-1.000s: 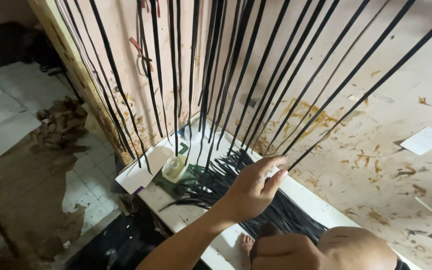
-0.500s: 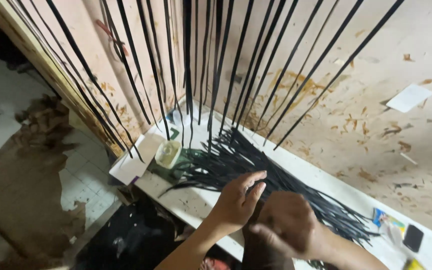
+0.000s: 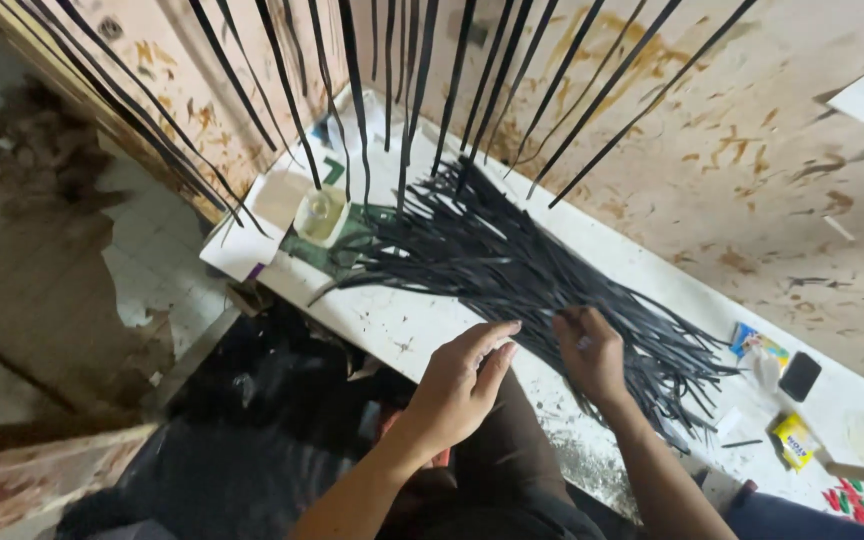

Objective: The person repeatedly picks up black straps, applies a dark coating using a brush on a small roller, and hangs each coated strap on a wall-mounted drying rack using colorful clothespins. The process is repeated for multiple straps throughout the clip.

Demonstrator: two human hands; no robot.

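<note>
Here the pile of black strips (image 3: 512, 270) lies fanned out across the white board (image 3: 402, 325): long, thin, flat ribbons, matt black, many of them slightly curled or wavy, packed thick in the middle and splaying into loose single ends at both sides. The right hand (image 3: 592, 352) rests on the near edge of this pile, its fingers (image 3: 570, 330) curled down into the strips; they seem to pinch or press a few, but whether any strip is truly gripped cannot be told, since the fingertips are buried among them. The left hand (image 3: 460, 385) hovers just short of the pile, palm turned inward, fingers (image 3: 497, 345) stretched and loosely spread, holding nothing; the nearest strip ends lie just beyond its fingertips. Between the two hands only bare, speckled white board shows.

Further out from the left fingers, past the far end of the pile, a small pale cup (image 3: 320, 215) stands on a dark green sheet (image 3: 337, 250). More black strips hang (image 3: 407, 110) straight down from above against the stained wall (image 3: 732, 170), their lower ends reaching just over the pile. Out past the right fingers, at the board's end, lie a small black block (image 3: 800, 376), a yellow packet (image 3: 794, 440) and a colourful packet (image 3: 757, 345).
</note>
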